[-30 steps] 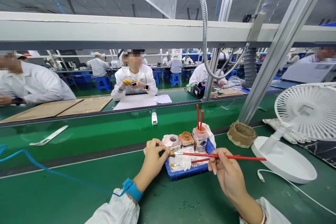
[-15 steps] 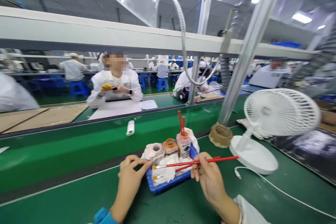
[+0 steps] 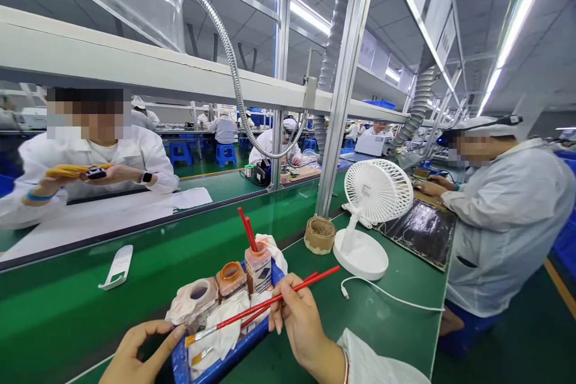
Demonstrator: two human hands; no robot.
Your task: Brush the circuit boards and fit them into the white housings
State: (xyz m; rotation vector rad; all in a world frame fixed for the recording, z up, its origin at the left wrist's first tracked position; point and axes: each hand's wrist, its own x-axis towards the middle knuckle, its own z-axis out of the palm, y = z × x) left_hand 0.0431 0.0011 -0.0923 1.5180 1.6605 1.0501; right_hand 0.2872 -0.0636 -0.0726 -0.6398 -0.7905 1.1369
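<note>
My right hand is closed on a red-handled paintbrush, held slanting over a blue tray. A second paintbrush lies just beneath it; whether my fingers also hold that one is unclear. The first brush's tan bristles point toward my left hand, whose thumb and index finger pinch together at the tray's left corner. White crumpled cloth covers part of the tray. Along its back stand a wrapped jar, a bottle with an orange rim and a bottle holding two red brush handles.
Right of the tray are a tape roll, a white fan and a white cable. A white plastic part lies on the green belt. One co-worker sits opposite, another at the right. A metal post rises behind.
The view has swung right, so the tray, hands and fan appear further left, and the co-worker at the right has come into view. My right hand still holds the paintbrush over the tray.
</note>
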